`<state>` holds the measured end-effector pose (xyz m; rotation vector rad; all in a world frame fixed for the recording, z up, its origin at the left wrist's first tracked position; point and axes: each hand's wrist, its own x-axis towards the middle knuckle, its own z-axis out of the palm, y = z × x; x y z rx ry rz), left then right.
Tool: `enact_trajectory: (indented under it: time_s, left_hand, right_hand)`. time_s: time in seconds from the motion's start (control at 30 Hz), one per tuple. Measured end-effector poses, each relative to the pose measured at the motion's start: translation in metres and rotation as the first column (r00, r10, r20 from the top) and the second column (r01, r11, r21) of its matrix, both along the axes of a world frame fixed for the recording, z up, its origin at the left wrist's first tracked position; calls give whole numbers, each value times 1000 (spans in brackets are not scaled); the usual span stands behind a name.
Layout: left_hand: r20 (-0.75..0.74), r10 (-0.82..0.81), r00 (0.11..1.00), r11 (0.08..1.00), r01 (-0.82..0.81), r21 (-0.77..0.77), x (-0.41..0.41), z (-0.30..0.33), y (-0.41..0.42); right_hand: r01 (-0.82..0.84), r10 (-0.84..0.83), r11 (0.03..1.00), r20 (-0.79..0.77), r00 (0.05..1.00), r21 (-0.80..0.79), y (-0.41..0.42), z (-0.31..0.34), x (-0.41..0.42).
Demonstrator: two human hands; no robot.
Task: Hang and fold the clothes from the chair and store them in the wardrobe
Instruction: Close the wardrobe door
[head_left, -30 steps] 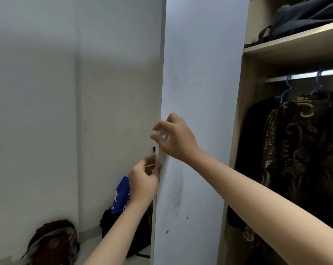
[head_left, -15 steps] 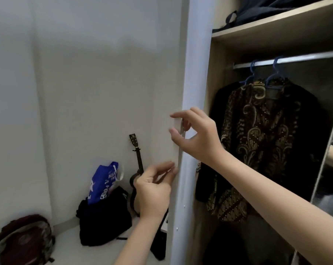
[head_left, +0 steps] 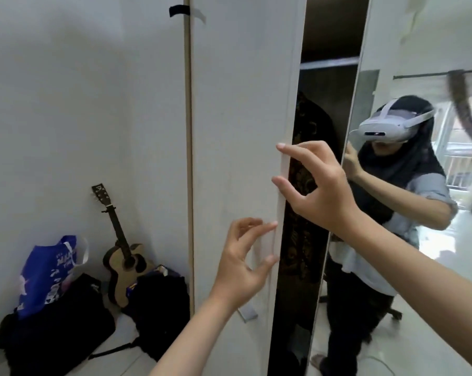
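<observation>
While the right hand [head_left: 321, 191] rests its spread fingertips on the free edge of the white wardrobe door [head_left: 240, 131], it grasps nothing, and the left hand [head_left: 243, 264] just below it is also released, with loosely bent fingers touching the same edge. Half a second ago this door stood wide and the rail with blue hangers was in full view; now it has swung almost shut, and only a narrow dark gap [head_left: 300, 240] stays between it and the mirror door [head_left: 419, 77]. Through the gap a strip of the patterned brown garment [head_left: 302, 169] shows, hanging inside the wardrobe (the chair and any other clothes are not in view). I judge that the storing is done and the closing is the last step. Further out, a guitar [head_left: 120, 248], a blue bag [head_left: 47, 270] and black bags [head_left: 55, 324] stand on the floor by the wall.
</observation>
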<state>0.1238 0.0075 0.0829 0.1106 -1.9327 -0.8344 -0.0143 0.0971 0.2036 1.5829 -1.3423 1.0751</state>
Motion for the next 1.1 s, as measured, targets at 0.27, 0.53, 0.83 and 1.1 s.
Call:
enact_trajectory:
  time_s: [0.27,0.53,0.83,1.1]
  left_hand:
    - [202,115,973,947,-46,-318,-108,-9,-10]
    - [170,259,951,890,-166,-426,-189,-28,-21]
    - [77,275,958,889,-223,-401,-208,-39,-26]
    - [48,303,952,872,-257,-416,-214,-39,-27]
  right_hand:
    - [515,-518,847,-7,855,132,26,-8,-88]
    - [731,-745,653,-7,667,201,5,-19,-140]
    - [733,-743,665,28,669,142,-9,-25,-145]
    - [726,-747,657,44,664,204,-11,-27,-143]
